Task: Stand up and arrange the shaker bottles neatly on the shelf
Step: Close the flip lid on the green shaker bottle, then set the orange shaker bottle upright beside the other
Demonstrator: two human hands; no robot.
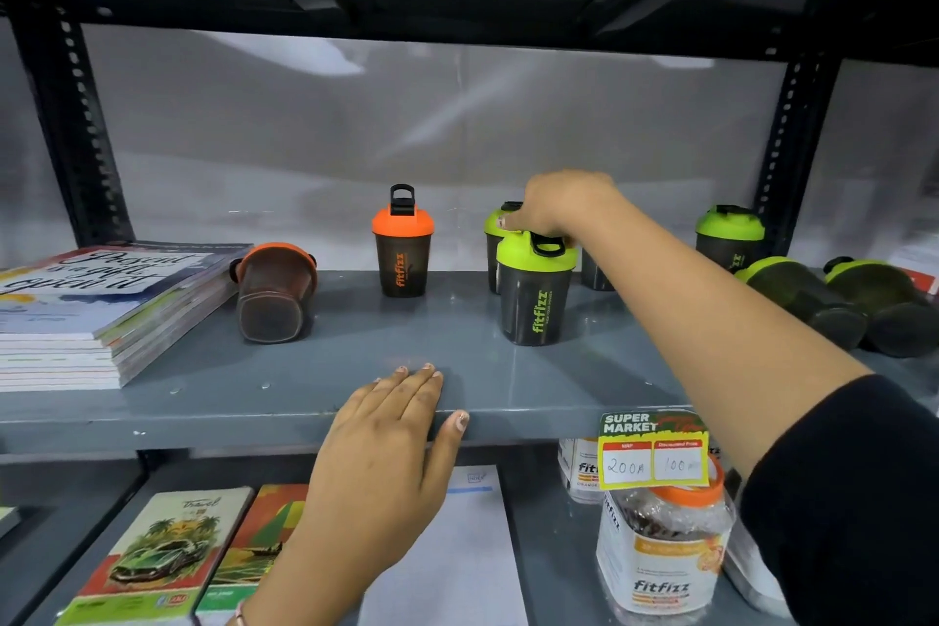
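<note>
Dark shaker bottles stand and lie on the grey shelf (315, 402). An orange-lidded one (403, 247) is upright in the middle, another orange-lidded one (273, 292) lies on its side to its left. A green-lidded bottle (534, 292) stands in front, and my right hand (556, 203) grips its lid from above. A second green one (495, 244) stands just behind it, a third (727, 236) at the back right. Two green-lidded bottles (803, 300) (886, 308) lie on their sides at the right. My left hand (391, 442) rests flat on the shelf's front edge, holding nothing.
A stack of notebooks (96, 315) fills the shelf's left end. A yellow price tag (654, 450) hangs from the front edge at the right. On the lower shelf lie notebooks (157, 554), a white sheet (457, 554) and a Fitfizz jar (660, 554). Black uprights frame both sides.
</note>
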